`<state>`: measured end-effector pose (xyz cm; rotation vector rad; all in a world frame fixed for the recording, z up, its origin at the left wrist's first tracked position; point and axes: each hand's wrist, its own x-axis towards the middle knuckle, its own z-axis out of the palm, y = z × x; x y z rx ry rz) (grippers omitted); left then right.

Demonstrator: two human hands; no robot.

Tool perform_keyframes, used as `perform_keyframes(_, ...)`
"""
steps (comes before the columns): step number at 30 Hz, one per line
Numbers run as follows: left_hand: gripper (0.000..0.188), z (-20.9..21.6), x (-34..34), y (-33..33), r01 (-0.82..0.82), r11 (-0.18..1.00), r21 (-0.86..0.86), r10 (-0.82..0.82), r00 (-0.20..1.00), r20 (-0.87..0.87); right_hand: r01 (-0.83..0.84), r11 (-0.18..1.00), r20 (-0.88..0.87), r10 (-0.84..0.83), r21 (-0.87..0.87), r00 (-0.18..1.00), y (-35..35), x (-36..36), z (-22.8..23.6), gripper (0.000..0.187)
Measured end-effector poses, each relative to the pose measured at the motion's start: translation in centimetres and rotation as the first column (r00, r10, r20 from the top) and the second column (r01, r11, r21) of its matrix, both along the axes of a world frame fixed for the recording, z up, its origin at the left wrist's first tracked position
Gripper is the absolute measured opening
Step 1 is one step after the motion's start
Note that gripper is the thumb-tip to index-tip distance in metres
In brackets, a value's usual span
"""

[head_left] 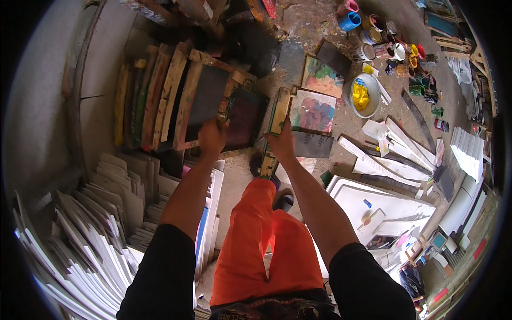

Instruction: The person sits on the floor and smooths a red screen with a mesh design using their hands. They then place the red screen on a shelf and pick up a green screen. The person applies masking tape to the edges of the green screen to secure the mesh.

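Clock read from mid-view, noon straight ahead of me. My left hand (pixel 212 138) sits at 10 o'clock, fingers curled and pinching the near end of the wooden edge of a dark-panelled frame (pixel 247 114), which lies at 11, tilted. My right hand (pixel 281 145) is at 2, fingers closed on a green-stained wooden bar (pixel 278 109), thumb to its left side; the bar runs from about 1 down past my hand toward 6. Cannot tell whether bar and frame are joined.

Farther out at 10: a row of wooden frames (pixel 178 96) leaning together, the nearest with a grey panel. Between 1 and 2, on the floor (pixel 298 29): two paint-stained panels (pixel 314 110), near a pale basin (pixel 369 110) at 2 holding something yellow (pixel 360 97). Beyond, paint pots (pixel 367 52) in a loose cluster. White strips (pixel 397 141) at 3, overlapping. Between 3 and 4, a white tray (pixel 392 205). At 8, pale sheets (pixel 98 242), packed on edge. My orange trousers (pixel 266 245) fill 6.
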<state>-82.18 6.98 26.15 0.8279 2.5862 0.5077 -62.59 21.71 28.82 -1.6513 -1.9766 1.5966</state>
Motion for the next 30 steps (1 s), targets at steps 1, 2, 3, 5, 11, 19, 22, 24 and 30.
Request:
perform_keyframes(1, 0.035, 0.4, -0.6, 0.3, -0.003, 1.0, -0.008, 0.003, 1.0, -0.01, -0.015, 1.0, 0.004, 0.015, -0.019, 1.0, 0.2, -0.4, 0.5, 0.09)
perform_keyframes(2, 0.034, 0.9, -1.1, 0.6, -0.006, 1.0, -0.015, 0.006, 1.0, -0.019, -0.025, 1.0, 0.005, 0.025, -0.018, 1.0, 0.3, -0.7, 1.1, 0.091)
perform_keyframes(3, 0.033, 0.6, -1.6, 0.6, -0.025, 0.999, -0.035, 0.024, 0.999, -0.024, -0.034, 0.999, 0.008, 0.034, -0.018, 0.999, 0.3, -0.9, 1.7, 0.092)
perform_keyframes(5, 0.033, -1.4, -2.3, -0.2, -0.063, 0.995, -0.071, 0.061, 0.998, -0.028, -0.053, 0.999, -0.003, 0.053, -0.005, 0.999, 0.6, -1.3, 2.4, 0.093)
perform_keyframes(11, 0.048, -0.7, -4.8, -0.8, -0.213, 0.956, -0.201, 0.245, 0.957, 0.153, -0.067, 0.998, -0.046, 0.068, 0.007, 0.997, 0.9, -0.8, 2.5, 0.096)
perform_keyframes(19, 0.079, 6.9, 6.2, 2.9, -0.169, 0.965, 0.198, 0.067, 0.896, 0.44, -0.074, 0.993, -0.022, 0.077, 0.09, 0.997, -2.6, 2.0, 7.0, 0.083)
perform_keyframes(22, 0.088, 17.7, 12.7, 7.7, -0.05, 0.999, 0.008, 0.033, 0.775, 0.631, -0.126, 0.992, 0.059, 0.127, -0.017, 0.99, -5.4, 3.9, 9.4, 0.073)
perform_keyframes(24, 0.085, 16.2, 14.7, 7.1, -0.017, 0.995, -0.097, 0.064, 0.859, 0.507, -0.177, 0.984, 0.123, 0.177, -0.008, 0.977, -7.2, 5.4, 11.3, 0.068)
perform_keyframes(30, 0.075, 18.2, 22.1, 5.1, 0.12, 0.987, -0.103, -0.08, 0.942, 0.327, -0.187, 0.979, 0.068, 0.181, 0.081, 0.981, -9.3, 14.5, 15.5, 0.081)
